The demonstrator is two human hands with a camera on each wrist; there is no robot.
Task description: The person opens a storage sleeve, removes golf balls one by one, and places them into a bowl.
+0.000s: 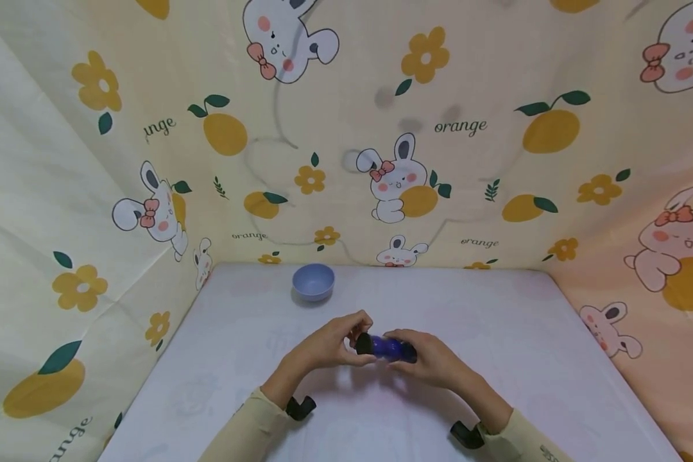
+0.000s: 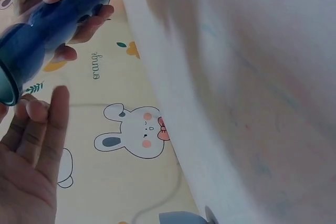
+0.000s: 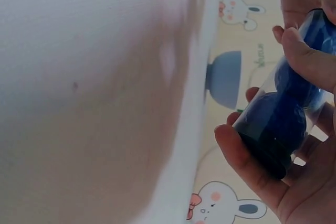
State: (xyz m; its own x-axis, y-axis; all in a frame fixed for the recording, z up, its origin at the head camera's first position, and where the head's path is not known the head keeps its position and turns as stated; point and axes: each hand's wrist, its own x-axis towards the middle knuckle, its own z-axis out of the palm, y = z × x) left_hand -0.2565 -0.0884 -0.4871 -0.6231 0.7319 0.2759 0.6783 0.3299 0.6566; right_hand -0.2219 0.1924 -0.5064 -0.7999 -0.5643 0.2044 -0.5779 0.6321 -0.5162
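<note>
An hourglass with blue sand [image 1: 387, 347], a clear tube and dark end caps lies nearly sideways between my two hands above the table. My right hand [image 1: 430, 359] grips its right end, thumb and fingers wrapped round the tube, as the right wrist view shows closely [image 3: 270, 121]. Curved round the left end cap is my left hand [image 1: 329, 343], its fingertips right at the rim. In the left wrist view, one finger of that left hand [image 2: 31, 166] stands out straighter beside the hourglass [image 2: 52, 24].
A blue bowl [image 1: 314, 282] stands upright toward the back of the white-covered table [image 1: 242, 340], left of centre. Patterned cloth walls [image 1: 346, 192] with rabbits and oranges close in the back and both sides.
</note>
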